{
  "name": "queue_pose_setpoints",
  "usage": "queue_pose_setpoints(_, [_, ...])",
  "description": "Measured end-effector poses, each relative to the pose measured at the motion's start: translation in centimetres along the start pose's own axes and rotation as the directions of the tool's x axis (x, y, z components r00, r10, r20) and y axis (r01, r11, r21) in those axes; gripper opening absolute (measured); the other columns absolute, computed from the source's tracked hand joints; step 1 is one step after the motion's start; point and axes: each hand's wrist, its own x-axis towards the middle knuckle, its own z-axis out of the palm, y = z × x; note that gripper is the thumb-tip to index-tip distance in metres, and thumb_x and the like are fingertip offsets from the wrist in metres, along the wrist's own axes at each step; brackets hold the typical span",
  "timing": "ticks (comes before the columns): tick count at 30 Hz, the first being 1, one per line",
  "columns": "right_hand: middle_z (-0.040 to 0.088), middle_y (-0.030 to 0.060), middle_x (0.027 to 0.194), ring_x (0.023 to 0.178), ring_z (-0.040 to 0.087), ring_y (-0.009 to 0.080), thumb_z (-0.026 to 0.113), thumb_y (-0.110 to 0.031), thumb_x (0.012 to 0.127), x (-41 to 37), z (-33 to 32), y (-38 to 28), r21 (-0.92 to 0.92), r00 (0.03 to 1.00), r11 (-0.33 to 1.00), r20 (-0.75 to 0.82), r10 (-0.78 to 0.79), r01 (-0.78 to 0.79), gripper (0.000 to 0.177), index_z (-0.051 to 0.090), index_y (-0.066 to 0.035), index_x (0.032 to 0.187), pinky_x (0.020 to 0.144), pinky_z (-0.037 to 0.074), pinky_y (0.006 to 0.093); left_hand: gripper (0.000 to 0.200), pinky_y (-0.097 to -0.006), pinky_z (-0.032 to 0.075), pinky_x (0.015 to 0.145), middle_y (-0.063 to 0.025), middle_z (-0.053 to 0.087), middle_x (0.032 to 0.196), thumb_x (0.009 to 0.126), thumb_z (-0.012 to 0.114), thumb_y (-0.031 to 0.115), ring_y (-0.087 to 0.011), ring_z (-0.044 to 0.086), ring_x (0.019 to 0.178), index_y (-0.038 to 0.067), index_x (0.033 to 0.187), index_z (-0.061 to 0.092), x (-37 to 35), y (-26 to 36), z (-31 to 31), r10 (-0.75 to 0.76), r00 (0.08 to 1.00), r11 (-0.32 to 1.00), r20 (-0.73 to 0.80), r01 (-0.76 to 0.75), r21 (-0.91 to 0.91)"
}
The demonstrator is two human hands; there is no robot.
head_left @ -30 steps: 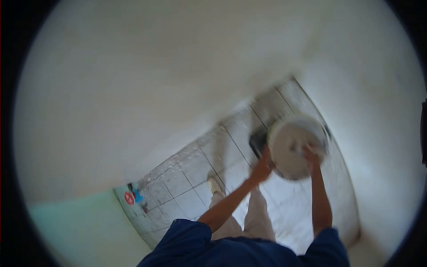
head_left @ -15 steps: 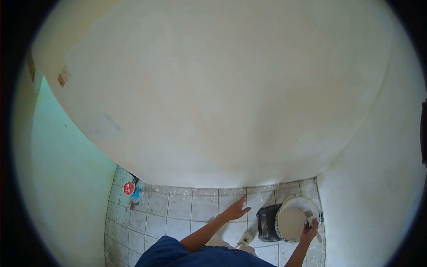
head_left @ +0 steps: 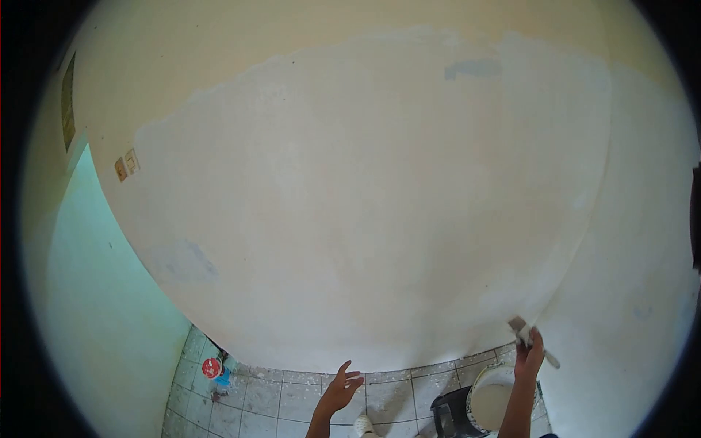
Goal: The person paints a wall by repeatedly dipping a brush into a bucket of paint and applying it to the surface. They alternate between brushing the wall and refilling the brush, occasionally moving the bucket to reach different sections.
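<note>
Right hand (head_left: 529,358): fingers closed round a flat tool (head_left: 520,325), tip on the wall (head_left: 365,219);
Left hand (head_left: 339,390): fingers open, spread;
Bucket (head_left: 496,401): just below the right hand

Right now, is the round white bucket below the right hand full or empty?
Not empty: the round white bucket holds pale paint, its surface visible below the rim. Exact level: cannot tell.

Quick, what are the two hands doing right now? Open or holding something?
Left hand: open, fingers spread, holding nothing.
Right hand: closed around a putty knife.
</note>
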Motion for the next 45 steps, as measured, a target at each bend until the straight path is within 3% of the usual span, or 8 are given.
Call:
queue_pose_setpoints(4, [0.059,0.0028,0.098,0.090,0.059,0.0156,0.064,-0.022,0.088,-1.2,7.6,-1.5,-0.025,0.996,0.996,-0.031,-0.086,0.085,0.022,0.060,-0.007,0.104,0.079,0.053,0.0292,0.063,-0.0392,0.048,0.092,-0.0216,0.056,0.126,0.094,0.061,0.023,-0.0279,0.057,0.116,0.004,0.144,0.027,1.7,3.2,-2.4,0.108,0.994,0.994,0.022,-0.108,-0.012])
queue_pose_setpoints(11, [0.059,0.0006,0.093,0.084,0.060,0.0114,0.062,-0.021,0.089,-1.0,17.9,-3.6,0.032,0.958,0.964,0.111,-0.266,0.264,0.014,0.060,-0.009,0.098,0.073,0.054,0.0260,0.053,-0.0391,0.049,0.093,-0.0165,0.057,0.128,0.096,0.058,0.023,-0.0266,0.056,0.118,0.006,0.140,0.036,5.9,7.9,-7.2,0.255,0.954,0.958,0.161,-0.272,0.093])
queue_pose_setpoints(24, [0.057,0.0072,0.095,0.088,0.060,0.0160,0.066,-0.018,0.086,0.6,31.6,-6.1,0.046,0.836,0.864,0.231,-0.498,0.502,0.020,0.057,-0.003,0.097,0.079,0.056,0.0312,0.040,-0.0359,0.050,0.093,-0.0128,0.064,0.119,0.092,0.061,0.014,-0.0215,0.061,0.111,0.004,0.130,0.051,13.2,23.9,-13.0,0.656,0.665,0.627,0.357,-0.743,0.233])
queue_pose_setpoints(28, [0.057,0.0083,0.096,0.089,0.060,0.0165,0.066,-0.016,0.086,2.4,33.4,-7.3,0.033,0.808,0.843,0.267,-0.525,0.537,0.019,0.057,-0.002,0.096,0.079,0.057,0.0315,0.033,-0.0353,0.050,0.091,-0.0104,0.065,0.117,0.091,0.063,0.015,-0.0219,0.062,0.107,0.004,0.122,0.058,14.6,27.9,-11.2,0.761,0.562,0.496,0.323,-0.826,0.267])
queue_pose_setpoints(31, [0.056,0.0088,0.096,0.089,0.060,0.0172,0.065,-0.013,0.085,3.1,35.3,-8.8,0.053,0.797,0.838,0.282,-0.535,0.543,0.020,0.057,0.000,0.097,0.079,0.057,0.0320,0.028,-0.0348,0.050,0.089,-0.0099,0.066,0.114,0.091,0.063,0.015,-0.0213,0.063,0.104,0.005,0.117,0.061,15.3,30.3,-9.8,0.777,0.569,0.493,0.270,-0.816,0.302])
queue_pose_setpoints(36, [0.058,0.0096,0.096,0.089,0.061,0.0173,0.065,-0.011,0.083,6.5,33.7,-9.1,0.065,0.779,0.813,0.253,-0.574,0.578,0.024,0.058,0.003,0.101,0.079,0.058,0.0328,0.026,-0.0329,0.051,0.086,-0.0108,0.067,0.111,0.091,0.063,0.013,-0.0203,0.064,0.102,0.003,0.114,0.063,18.0,31.1,-6.5,0.807,0.546,0.491,0.226,-0.832,0.257])
queue_pose_setpoints(38, [0.059,0.0099,0.096,0.089,0.061,0.0172,0.065,-0.011,0.083,7.4,30.6,-7.2,0.067,0.774,0.800,0.213,-0.596,0.597,0.026,0.058,0.003,0.103,0.079,0.058,0.0328,0.025,-0.0334,0.051,0.086,-0.0119,0.067,0.110,0.092,0.062,0.014,-0.0204,0.064,0.103,0.003,0.114,0.063,18.5,29.7,-4.4,0.766,0.598,0.549,0.235,-0.799,0.244])
queue_pose_setpoints(45, [0.061,0.0115,0.101,0.090,0.064,0.0211,0.065,-0.007,0.083,10.6,18.3,3.5,-0.052,0.911,0.928,-0.178,-0.371,0.368,0.030,0.059,0.003,0.110,0.080,0.059,0.0361,0.025,-0.0345,0.051,0.087,-0.0120,0.068,0.108,0.092,0.061,0.017,-0.0208,0.064,0.103,0.003,0.113,0.064,21.5,23.6,2.4,0.579,0.744,0.709,0.334,-0.661,0.244])
